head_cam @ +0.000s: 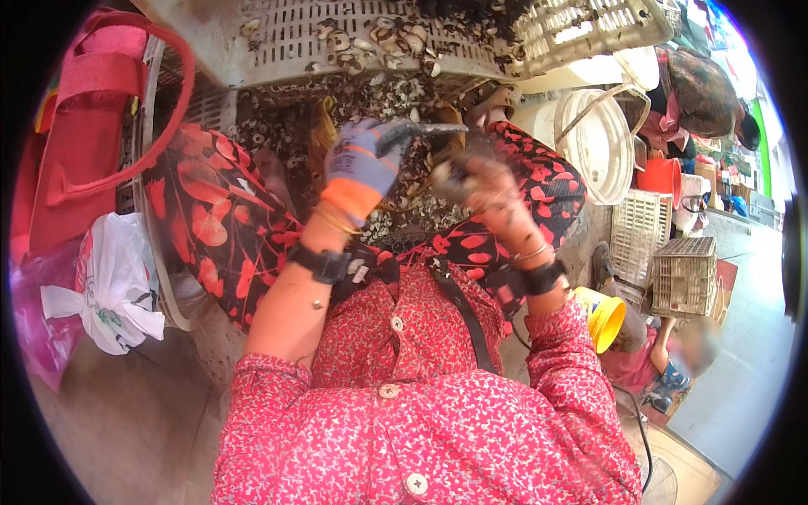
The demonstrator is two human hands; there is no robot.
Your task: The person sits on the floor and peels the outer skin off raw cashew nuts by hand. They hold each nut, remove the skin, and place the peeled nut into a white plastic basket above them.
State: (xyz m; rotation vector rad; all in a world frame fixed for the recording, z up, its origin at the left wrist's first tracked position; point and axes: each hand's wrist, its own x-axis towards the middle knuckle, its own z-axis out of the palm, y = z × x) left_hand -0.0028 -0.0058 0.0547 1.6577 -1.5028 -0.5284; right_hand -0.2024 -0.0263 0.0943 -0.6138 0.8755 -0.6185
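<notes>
My left hand (363, 158) wears a grey-and-orange work glove and is closed on a knife-like metal tool (439, 128). Its narrow end points right, toward my other hand. My bare right hand (492, 183) is blurred, with its fingers around a small dark-and-pale lump (451, 178), perhaps a shellfish. The lump sits just below the tool's tip; whether they touch is unclear. Beneath both hands, between my knees, lies a heap of broken shells (394, 218). Ahead, an off-white slotted plastic crate (284, 53) carries pale shell pieces (404, 38) and a dark clump (473, 9).
At left are a red strap-like handle (183, 113) and a tied white plastic bag (117, 284). A white bucket (593, 148), a yellow bucket (607, 322) and slotted crates (685, 278) stand at right. Two other people (704, 88) are on that side.
</notes>
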